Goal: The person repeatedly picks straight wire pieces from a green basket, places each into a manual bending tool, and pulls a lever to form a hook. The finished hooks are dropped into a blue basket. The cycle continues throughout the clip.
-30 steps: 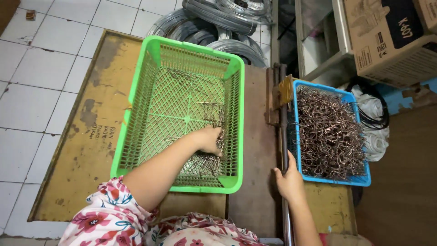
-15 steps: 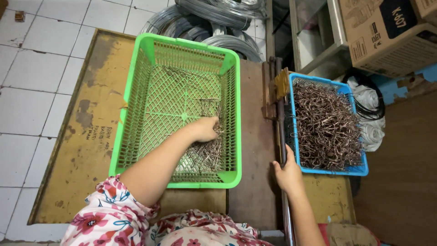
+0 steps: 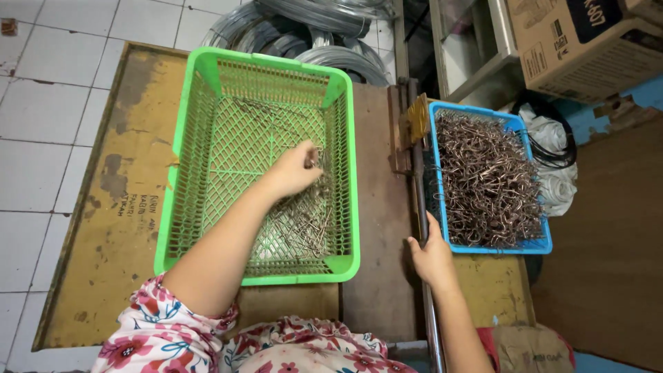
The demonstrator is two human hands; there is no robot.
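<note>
Pinching a few thin metal wire pins (image 3: 319, 160), your left hand (image 3: 293, 169) sits by the green plastic mesh basket's (image 3: 200, 72) right wall (more below); right hand (image 3: 434, 259) grips the long metal lever bar (image 3: 418, 200).

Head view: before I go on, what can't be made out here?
- Left hand: fingers curl over wire pieces in the green basket; whether it grips any is hidden.
- Right hand: palm side hidden against the metal bar.
- Wire coils and cardboard box: cut off by the top edge.
</note>
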